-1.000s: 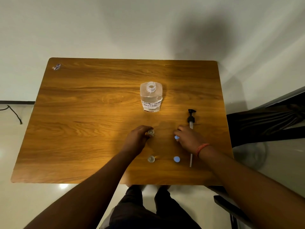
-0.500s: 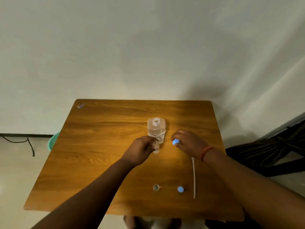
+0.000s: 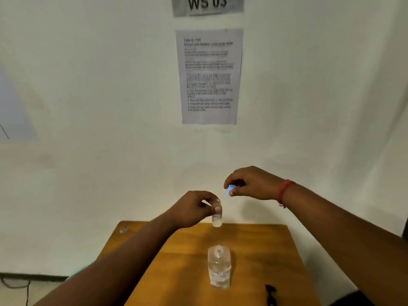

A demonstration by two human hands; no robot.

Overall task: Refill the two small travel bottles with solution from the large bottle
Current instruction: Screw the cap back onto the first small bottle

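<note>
The left hand grips the small travel bottle above the counter; the blue cap, pinched by the right hand, should be seated squarely, then twisted.

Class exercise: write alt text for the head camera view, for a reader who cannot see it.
A person's left hand holds a small travel bottle upright in the air while the right hand pinches a blue cap beside it. Below, the uncapped large bottle stands on a wooden table.

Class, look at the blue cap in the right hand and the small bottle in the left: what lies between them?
Nothing: head view shows only wall behind the gap between blue cap and small bottle.
</note>
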